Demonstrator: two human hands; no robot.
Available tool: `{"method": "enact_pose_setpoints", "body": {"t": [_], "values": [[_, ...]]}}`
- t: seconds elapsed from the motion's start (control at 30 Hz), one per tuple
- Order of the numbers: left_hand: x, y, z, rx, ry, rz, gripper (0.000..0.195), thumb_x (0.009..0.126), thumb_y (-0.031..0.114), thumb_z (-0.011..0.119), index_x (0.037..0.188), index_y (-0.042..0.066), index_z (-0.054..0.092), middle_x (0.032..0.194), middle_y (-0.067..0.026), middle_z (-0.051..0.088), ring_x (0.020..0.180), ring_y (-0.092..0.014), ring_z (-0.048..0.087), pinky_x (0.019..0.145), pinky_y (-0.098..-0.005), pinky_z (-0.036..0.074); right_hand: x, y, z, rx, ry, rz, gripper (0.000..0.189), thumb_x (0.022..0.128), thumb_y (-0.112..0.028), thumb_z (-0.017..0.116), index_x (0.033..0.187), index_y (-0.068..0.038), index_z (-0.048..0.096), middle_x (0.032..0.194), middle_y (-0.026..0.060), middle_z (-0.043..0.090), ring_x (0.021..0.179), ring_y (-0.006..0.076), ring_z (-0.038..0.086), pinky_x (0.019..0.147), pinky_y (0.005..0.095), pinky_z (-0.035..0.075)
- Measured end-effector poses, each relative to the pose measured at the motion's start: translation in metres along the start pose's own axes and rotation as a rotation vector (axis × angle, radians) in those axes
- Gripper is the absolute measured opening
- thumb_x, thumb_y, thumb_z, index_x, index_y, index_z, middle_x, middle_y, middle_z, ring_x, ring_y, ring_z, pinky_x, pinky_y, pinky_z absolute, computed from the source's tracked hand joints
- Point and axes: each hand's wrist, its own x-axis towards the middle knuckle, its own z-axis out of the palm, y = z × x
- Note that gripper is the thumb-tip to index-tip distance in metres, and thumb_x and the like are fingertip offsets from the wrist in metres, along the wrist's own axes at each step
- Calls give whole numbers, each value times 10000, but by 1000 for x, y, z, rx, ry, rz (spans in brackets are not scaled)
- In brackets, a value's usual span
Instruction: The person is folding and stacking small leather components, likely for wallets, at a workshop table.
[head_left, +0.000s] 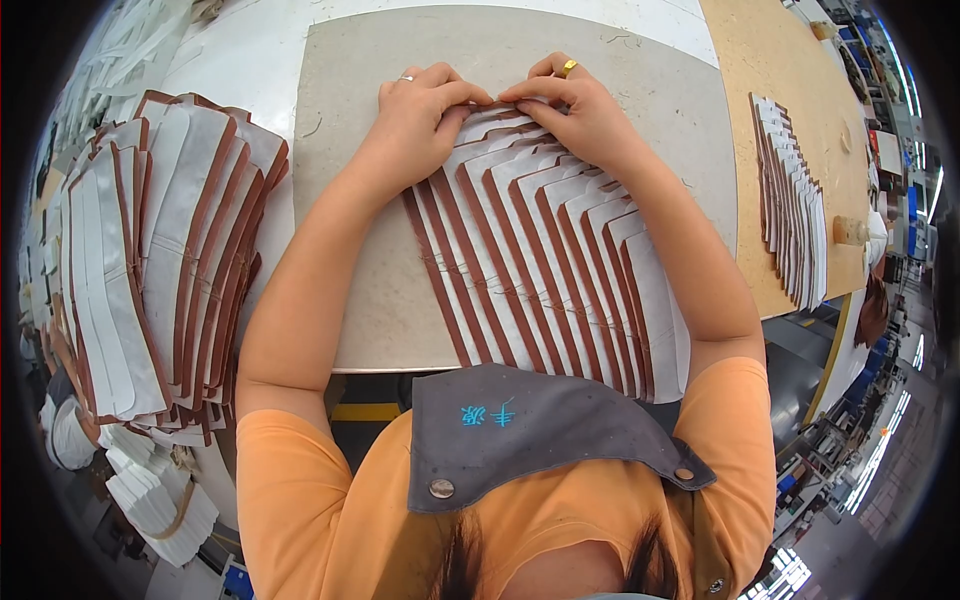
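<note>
A fanned row of overlapping panels (540, 255), white-faced with folded reddish-brown edges, lies before me on a grey work mat (360, 300). They look like sewn leather or fabric pieces; loose threads trail across their middle. My left hand (420, 124) is at the far end of the row, thumb and forefinger pinching the brown top edge of the farthest panel (491, 112). Close beside it, my right hand (581, 112) pinches the same edge, the fingertips of both hands nearly meeting. The edge between the fingertips is partly hidden.
On the left, thick piles of similar panels (165, 255) stand near the mat. Another fanned row (791, 202) rests on a wooden board (750, 67) at right, near a small jar (850, 230). White bundled pieces (161, 502) sit lower left. An apron bib (555, 435) meets the table's front edge.
</note>
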Motion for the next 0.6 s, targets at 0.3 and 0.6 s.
{"method": "enact_pose_setpoints", "body": {"t": [0.3,0.6], "values": [[-4,3,-1,203,-17,147,330,824,-28,528,1061,150,674,924,-19,582,875,-212,528,844,-347,366,-10,-1,0,-484,125,-398,205,834,-24,597,975,-125,705,967,70,575,857,239,563,752,333,479],[-3,2,0,181,-19,140,404,821,-44,496,1109,181,668,931,-31,573,865,-214,518,828,-346,364,-17,-5,0,-167,127,-85,236,868,-24,561,1067,-105,658,1009,99,564,885,256,567,790,348,486]]}}
